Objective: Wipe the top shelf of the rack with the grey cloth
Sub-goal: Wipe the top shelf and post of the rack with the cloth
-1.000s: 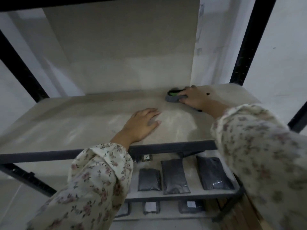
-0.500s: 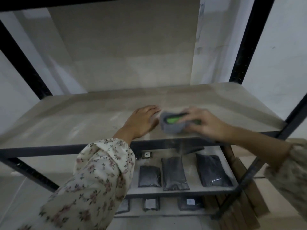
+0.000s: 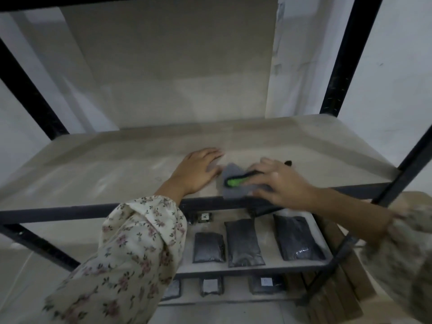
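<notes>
A person leans over the top shelf (image 3: pixel 117 164) of a black metal rack (image 3: pixel 341 66), seen from above through a head-worn camera. The shelf board is pale beige and looks dusty, with faint streaks across it.

The grey cloth (image 3: pixel 231 190) lies on the shelf near its front edge, right of centre, with one corner reaching the dark front rail. The right hand (image 3: pixel 282 183) rests on top of the cloth's right side, palm down, and its fingers (image 3: pixel 264 166) are spread and pressing flat rather than curled around the fabric. Under those fingers, lying across the cloth, is a small tool with a bright green and black handle (image 3: pixel 236 181); the image is blurred here, so whether the fingers actually grip the tool cannot be told. A small dark tip (image 3: pixel 288 163) pokes out just beyond the fingers.

The left hand (image 3: pixel 196 171) lies flat on the bare shelf just to the left of the cloth, fingers relaxed and slightly spread, holding nothing. Its thumb side nearly touches the cloth's left edge. Both arms wear cream sleeves (image 3: pixel 131 253) printed with small flowers.

On the shelf below (image 3: pixel 257 268), three dark grey packets (image 3: pixel 243 243) lie side by side, with a small label marked "A" (image 3: pixel 205 216) behind them. More small packets (image 3: pixel 211 286) sit on a lower level still.
</notes>
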Tool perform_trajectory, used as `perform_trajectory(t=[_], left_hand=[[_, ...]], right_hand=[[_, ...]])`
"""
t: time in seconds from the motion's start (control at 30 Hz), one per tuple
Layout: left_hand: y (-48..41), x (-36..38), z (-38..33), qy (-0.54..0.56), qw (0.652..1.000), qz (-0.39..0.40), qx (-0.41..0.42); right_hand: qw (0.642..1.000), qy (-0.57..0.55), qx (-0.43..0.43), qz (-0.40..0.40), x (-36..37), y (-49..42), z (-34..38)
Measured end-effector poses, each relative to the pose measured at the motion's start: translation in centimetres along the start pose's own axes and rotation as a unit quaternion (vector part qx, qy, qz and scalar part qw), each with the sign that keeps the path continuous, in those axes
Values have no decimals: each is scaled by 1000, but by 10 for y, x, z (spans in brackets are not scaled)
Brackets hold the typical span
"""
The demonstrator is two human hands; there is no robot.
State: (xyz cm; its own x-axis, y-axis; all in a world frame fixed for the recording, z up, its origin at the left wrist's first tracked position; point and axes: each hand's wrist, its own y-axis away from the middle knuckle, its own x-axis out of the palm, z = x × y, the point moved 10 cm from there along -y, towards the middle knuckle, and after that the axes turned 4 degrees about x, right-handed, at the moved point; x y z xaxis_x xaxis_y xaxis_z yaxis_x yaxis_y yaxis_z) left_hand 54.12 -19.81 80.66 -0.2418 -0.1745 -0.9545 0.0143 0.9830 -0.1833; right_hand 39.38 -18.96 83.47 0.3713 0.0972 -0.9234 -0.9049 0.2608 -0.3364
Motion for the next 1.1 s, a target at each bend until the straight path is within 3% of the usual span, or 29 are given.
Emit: perform_trajectory(t=[0.1, 0.2, 0.37, 0.43, 0.5, 0.57, 0.63, 0.73, 0.8, 0.87, 0.97, 1.03, 1.1], left_hand=[[1, -1, -1, -4, 1000, -4, 0], [-2, -3, -3, -8, 1000, -6, -1], [-1, 1, 2, 1, 1000, 6, -9], [-2, 2, 2, 0, 1000, 7, -7], [-2, 1, 0, -2, 1000, 2, 2], [-1, -1, -2, 1, 1000, 2, 11], [0, 0, -1, 10, 1000, 7, 19], [0, 1, 0, 4, 999, 13, 37], [0, 2, 2, 0, 998, 26, 49], [0, 1, 6, 2, 998, 35, 52], [-1, 1, 14, -2, 998, 39, 46], [-3, 1, 20, -4, 999, 35, 37], [-6, 1, 27, -2, 999, 30, 25]], right_hand=[[994, -97, -33, 35, -11, 20, 25], [978, -168, 114, -50, -45, -14, -29], [959, 9, 280, 48, -4, -61, -117], [963, 55, 264, 28, 4, -54, -104], [984, 48, 173, 8, 5, -39, -57], [995, 14, 103, 6, 6, -20, -17], [993, -58, 93, 45, 4, -4, 6], [955, -235, 166, 69, -20, 1, 9], [928, -275, 250, -19, -43, -8, -25], [919, -144, 354, -98, -55, -13, -81], [870, 44, 485, -78, -35, -19, -142], [846, 111, 518, -59, -19, -35, -147], [851, 143, 504, -35, -7, -67, -127]])
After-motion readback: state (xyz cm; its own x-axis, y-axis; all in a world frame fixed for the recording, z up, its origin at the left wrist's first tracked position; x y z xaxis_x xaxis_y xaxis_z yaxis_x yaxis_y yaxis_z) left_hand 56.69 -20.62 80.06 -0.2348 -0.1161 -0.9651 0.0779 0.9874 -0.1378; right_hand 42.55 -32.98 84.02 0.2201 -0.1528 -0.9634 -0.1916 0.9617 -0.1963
